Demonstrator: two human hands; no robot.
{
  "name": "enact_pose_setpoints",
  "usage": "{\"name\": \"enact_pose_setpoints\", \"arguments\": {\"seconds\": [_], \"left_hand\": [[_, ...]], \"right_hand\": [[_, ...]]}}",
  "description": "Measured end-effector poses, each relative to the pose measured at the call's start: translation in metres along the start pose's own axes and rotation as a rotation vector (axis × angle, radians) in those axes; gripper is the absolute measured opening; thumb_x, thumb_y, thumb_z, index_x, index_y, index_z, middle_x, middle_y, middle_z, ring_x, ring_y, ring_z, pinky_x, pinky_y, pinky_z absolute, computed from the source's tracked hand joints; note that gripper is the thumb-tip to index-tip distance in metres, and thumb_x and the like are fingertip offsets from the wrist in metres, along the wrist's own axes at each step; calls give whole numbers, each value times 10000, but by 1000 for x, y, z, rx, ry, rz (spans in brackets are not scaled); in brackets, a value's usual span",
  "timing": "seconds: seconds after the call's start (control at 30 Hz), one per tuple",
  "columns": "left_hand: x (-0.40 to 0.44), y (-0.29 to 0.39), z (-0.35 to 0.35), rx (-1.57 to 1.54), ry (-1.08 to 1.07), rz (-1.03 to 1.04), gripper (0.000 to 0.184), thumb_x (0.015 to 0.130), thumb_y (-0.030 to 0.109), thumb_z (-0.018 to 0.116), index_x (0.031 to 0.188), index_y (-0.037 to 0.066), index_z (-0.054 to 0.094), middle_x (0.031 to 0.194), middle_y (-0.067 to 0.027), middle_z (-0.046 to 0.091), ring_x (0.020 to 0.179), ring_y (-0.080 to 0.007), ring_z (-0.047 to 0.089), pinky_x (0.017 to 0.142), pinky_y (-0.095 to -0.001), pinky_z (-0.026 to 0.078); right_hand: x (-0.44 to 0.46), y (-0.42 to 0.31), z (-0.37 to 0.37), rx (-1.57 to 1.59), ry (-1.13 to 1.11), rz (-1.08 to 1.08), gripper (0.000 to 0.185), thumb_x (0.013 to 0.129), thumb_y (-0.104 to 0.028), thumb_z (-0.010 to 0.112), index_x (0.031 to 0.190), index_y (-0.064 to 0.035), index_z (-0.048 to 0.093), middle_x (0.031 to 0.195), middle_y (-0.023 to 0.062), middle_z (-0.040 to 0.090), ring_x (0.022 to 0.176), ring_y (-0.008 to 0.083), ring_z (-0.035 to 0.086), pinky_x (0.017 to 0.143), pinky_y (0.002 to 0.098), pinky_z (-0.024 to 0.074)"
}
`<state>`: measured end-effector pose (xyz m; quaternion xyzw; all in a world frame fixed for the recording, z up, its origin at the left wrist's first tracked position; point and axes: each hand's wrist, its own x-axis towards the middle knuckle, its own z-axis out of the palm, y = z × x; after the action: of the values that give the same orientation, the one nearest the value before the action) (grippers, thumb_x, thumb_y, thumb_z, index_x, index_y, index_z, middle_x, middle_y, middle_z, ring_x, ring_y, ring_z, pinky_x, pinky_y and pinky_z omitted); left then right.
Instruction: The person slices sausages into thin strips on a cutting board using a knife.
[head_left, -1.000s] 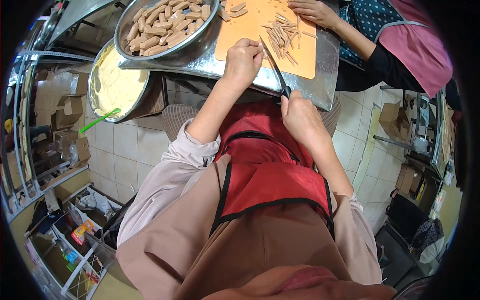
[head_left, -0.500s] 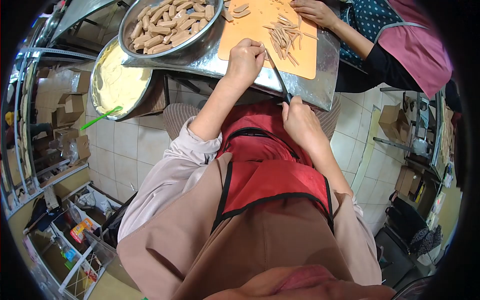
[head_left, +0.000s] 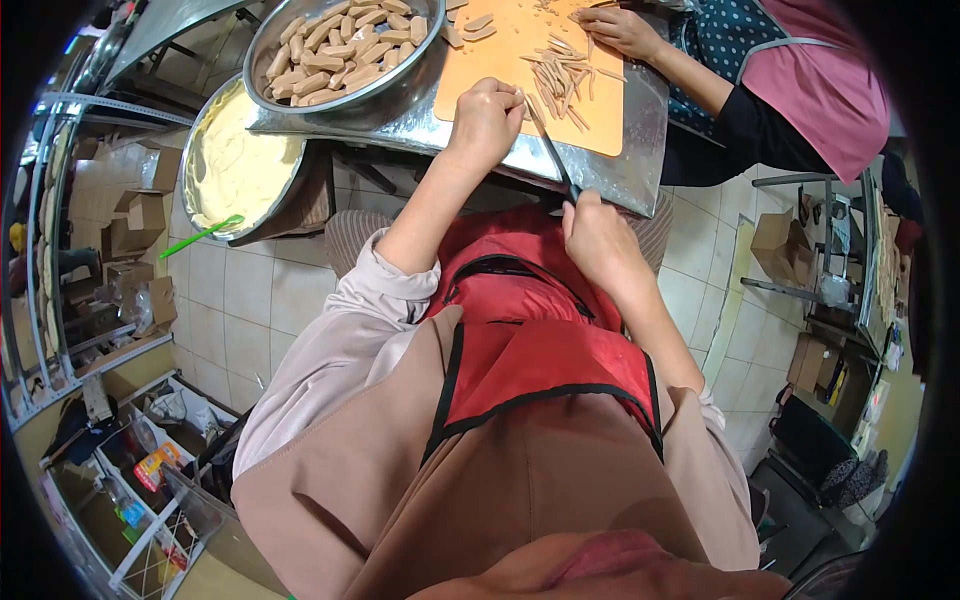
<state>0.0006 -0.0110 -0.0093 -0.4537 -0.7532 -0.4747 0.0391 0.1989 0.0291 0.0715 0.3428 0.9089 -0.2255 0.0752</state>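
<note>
My right hand (head_left: 602, 245) is closed around the dark handle of a knife (head_left: 550, 150), whose blade points away from me over the near edge of the orange cutting board (head_left: 480, 70). By the blade's tip, my left hand (head_left: 485, 125) is closed, thumb and fingers pinched together; whatever sits between them is mostly hidden. Thin brown strips (head_left: 560, 78) lie in a loose pile just beyond the knife. A few thicker brown pieces (head_left: 478, 30) rest at the board's far left. Left of the board, a metal bowl (head_left: 262, 98) is heaped with brown oblong pieces (head_left: 335, 45).
Across the board's right corner, a co-worker's hand (head_left: 620, 32) touches the far strips. A basin of pale cream mixture (head_left: 240, 165) with a green-handled utensil (head_left: 200, 238) stands below the metal table (head_left: 630, 185) at left. Cardboard boxes (head_left: 780, 245) stand at right.
The view has shifted slightly, so the board and co-worker sit a little further left. Both my hands and the knife keep nearly the same pose; the co-worker's hand has moved slightly.
</note>
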Motion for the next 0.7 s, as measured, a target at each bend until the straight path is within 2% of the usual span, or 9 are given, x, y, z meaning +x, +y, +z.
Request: {"name": "enact_pose_setpoints", "arguments": {"seconds": [0.13,0.37,0.47,0.57,0.7], "left_hand": [[0,3,-3,32,-10,9,120,748,64,703,845,-4,725,882,-153,676,743,-256,673,688,-319,546],[2,1,-3,87,-28,28,122,749,74,698,842,0,727,884,-152,679,775,-258,674,732,-320,544],[2,0,-6,40,-35,23,129,753,83,697,849,3,728,891,-145,682,768,-250,678,732,-304,547],[3,-2,-6,-46,-22,-20,94,713,59,711,794,13,726,831,-155,670,764,-286,660,732,-348,542],[3,-1,-9,-32,-38,-10,112,723,54,710,823,7,726,838,-141,677,753,-260,669,714,-325,545]], "right_hand": [[15,-4,-7,-14,29,-48,339,942,-232,479,877,94,539,781,353,604,785,514,600,741,548,480],[6,9,-8,-64,101,36,350,944,-254,474,892,85,543,805,343,612,803,502,606,741,545,476],[8,10,-12,-104,69,-13,347,949,-242,456,913,94,537,807,333,624,812,480,627,756,528,495],[6,-2,-10,-17,59,-18,360,948,-253,460,925,97,539,807,340,620,820,488,621,763,532,491],[10,-9,-3,16,25,-50,375,949,-258,460,935,108,540,806,349,615,815,494,617,759,537,485]]}}
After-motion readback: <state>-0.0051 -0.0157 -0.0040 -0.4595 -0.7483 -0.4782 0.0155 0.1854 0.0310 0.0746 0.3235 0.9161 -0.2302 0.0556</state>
